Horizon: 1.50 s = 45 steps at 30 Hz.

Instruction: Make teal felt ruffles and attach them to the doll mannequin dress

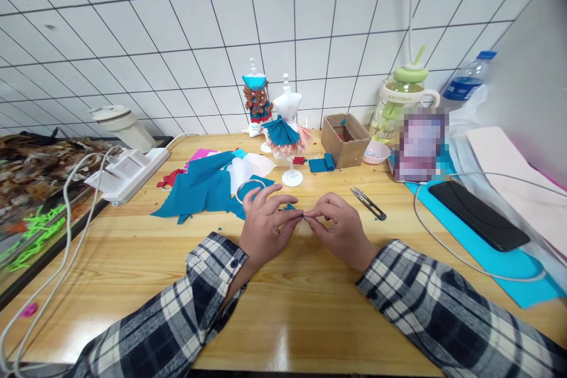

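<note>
My left hand [269,225] is closed in a pinch, its thumb and forefinger meeting the tips of my right hand [339,225]. Thumb and forefinger of my right hand are pressed together too. Between the two pinches is something tiny and dark that I cannot make out. A small teal scrap [289,207] shows just behind the left fingers. Thread snips [368,203] lie to the right, apart from my right hand. Beyond my hands stands a white miniature dress form [287,107] wearing a teal and pink pleated skirt [283,137].
Teal cloth [195,186] and a pale ring [239,194] lie to the left. Farther back are a second dressed form [257,100], a cardboard box [352,150] and a pink bowl [376,152]. At right are a phone [478,215] and a cable; a power strip [133,174] sits left.
</note>
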Motion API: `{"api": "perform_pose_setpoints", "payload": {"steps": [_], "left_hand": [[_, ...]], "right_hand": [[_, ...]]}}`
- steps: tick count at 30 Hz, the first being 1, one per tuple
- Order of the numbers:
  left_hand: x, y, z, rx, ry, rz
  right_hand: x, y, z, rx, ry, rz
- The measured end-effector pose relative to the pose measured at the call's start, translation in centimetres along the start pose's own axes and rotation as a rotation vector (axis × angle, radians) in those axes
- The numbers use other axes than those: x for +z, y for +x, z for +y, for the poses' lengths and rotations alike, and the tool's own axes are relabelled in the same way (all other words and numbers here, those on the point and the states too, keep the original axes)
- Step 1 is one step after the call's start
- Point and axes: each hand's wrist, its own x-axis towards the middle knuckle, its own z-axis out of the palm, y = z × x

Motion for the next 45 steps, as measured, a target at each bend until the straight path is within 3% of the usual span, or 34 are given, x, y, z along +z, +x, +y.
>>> {"api": "perform_pose_setpoints", "payload": {"steps": [7, 10, 13, 18, 27, 35, 40, 43, 45], "left_hand": [[0.3, 0.1, -0.5, -0.059, -0.187, -0.067], [0.3, 0.2, -0.7, -0.089, -0.276, -0.06], [0.1, 0.2, -0.5, -0.114, -0.42, -0.101], [0.1, 0.1, 0.0, -0.085, -0.47, -0.21], [1.2, 0.1, -0.5, -0.165, -0.427, -0.153], [1.4, -0.1, -0.3, -0.3, -0.457, -0.181], [1.5, 0.2, -0.5, -0.494, -0.478, -0.125], [1.4, 0.4, -0.4, -0.577, -0.484, -0.155], [1.2, 0.5, -0.2, -0.603, -0.485, -0.195]], "right_hand": [[-0.6, 0.5, 0.6, -0.003, 0.016, -0.095], [-2.6, 1.4, 2.8, 0.072, -0.052, -0.118], [-4.9, 2.0, 5.9, 0.219, -0.213, -0.021], [-6.0, 1.8, 8.3, 0.178, -0.359, -0.222], [-2.3, 1.5, 5.9, 0.148, -0.525, -0.228], [-1.2, 2.2, 6.1, 0.19, -0.561, -0.231], [-1.1, 2.0, 3.5, 0.24, -0.128, -0.129], [-0.6, 1.3, 0.9, 0.393, 0.185, -0.276], [0.0, 0.9, -0.3, 0.467, 0.247, -0.308]]}}
